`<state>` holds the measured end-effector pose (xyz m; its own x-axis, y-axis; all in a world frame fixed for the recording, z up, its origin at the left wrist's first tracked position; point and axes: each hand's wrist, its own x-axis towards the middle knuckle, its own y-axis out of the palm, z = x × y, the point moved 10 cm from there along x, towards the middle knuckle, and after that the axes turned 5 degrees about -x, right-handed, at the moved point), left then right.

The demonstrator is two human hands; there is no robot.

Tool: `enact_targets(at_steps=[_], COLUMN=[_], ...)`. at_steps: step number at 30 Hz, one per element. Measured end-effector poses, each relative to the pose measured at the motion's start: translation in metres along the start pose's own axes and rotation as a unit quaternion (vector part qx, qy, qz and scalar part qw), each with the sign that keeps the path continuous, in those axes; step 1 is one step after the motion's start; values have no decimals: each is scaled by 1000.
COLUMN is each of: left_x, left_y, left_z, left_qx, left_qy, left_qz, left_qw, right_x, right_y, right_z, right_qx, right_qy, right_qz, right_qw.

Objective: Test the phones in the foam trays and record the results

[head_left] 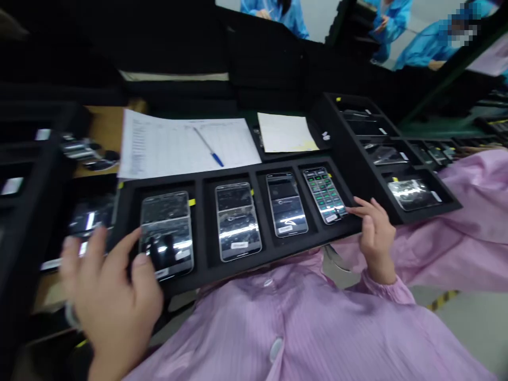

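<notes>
Several phones lie face up in separate compartments of a black foam tray (206,227). My left hand (115,286) is spread at the left end, its fingertips by the left edge of the leftmost phone (166,233); it holds nothing. Two phones with split dark and grey screens, one (238,221) and another (286,204), sit in the middle compartments. At the right end, the phone (325,194) shows a grid of green-marked tiles. My right hand (375,230) has its index finger extended to that phone's lower right edge and grips nothing.
Behind the tray lie a printed sheet (159,143) with a blue pen (208,148) and a yellowish paper (286,132). Another black tray (357,153) with phones stands right; more devices are at left. A pink sleeve (468,211) is close on the right. People in blue are beyond.
</notes>
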<state>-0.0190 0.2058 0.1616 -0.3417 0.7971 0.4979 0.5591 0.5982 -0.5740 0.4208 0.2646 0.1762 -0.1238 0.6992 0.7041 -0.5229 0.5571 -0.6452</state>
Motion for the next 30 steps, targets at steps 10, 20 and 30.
enact_targets(at_steps=[10,20,30], left_x=[-20,-20,-18], left_y=[-17,-22,-15], left_z=[31,19,19], left_qx=[-25,27,67], left_qy=[-73,-83,-85], left_qz=[-76,-84,-60], left_qw=[994,993,992], right_x=[31,25,23], right_y=[25,41,43], right_z=[6,-16,-21], right_qx=[-26,-68,-64], right_qy=[56,119,133], right_qz=[-46,6,13], right_qw=[997,991,989])
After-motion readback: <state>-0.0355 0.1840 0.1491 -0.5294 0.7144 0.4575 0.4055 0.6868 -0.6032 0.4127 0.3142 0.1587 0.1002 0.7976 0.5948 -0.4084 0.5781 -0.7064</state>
